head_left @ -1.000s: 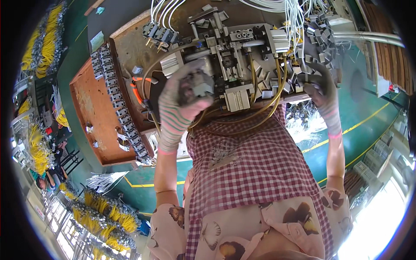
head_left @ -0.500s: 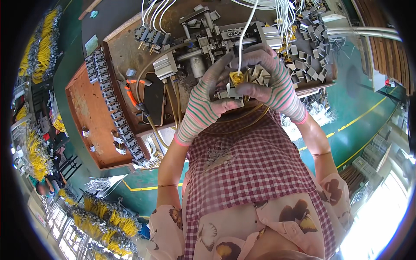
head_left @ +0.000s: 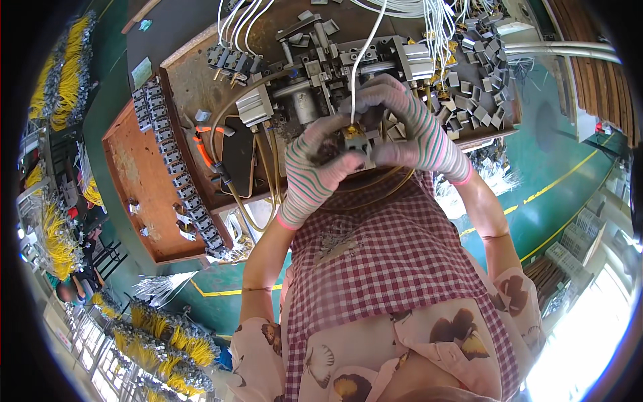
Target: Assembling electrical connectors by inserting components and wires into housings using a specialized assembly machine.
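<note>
Both my hands wear striped gloves with greyed fingers. They close in from either side on a small connector point(head_left: 355, 137), yellow inside with a metal piece at its lower end. A white cable point(head_left: 362, 57) rises from its top. My left hand point(head_left: 318, 164) curls around the connector's left side, with the thumb pressed at its lower edge. My right hand point(head_left: 412, 127) bends over from the right, its fingers by the cable and its thumb at the metal piece. The fingers partly hide the connector. Just beyond my hands stands a metal fixture point(head_left: 305, 104) on the bench.
Loose metal shells point(head_left: 479, 87) lie scattered at right, beside a bundle of white cables point(head_left: 435, 40). A row of metal-cased connectors point(head_left: 177, 161) lines a brown wooden tray point(head_left: 124, 174) at left. Orange-handled cutters point(head_left: 204, 147) and brown hoses point(head_left: 273, 167) lie nearer my left hand.
The connector and its cable have shifted left and slightly toward me. My left fingers have drawn in lower around it, and my right hand has come slightly left and down with it.
</note>
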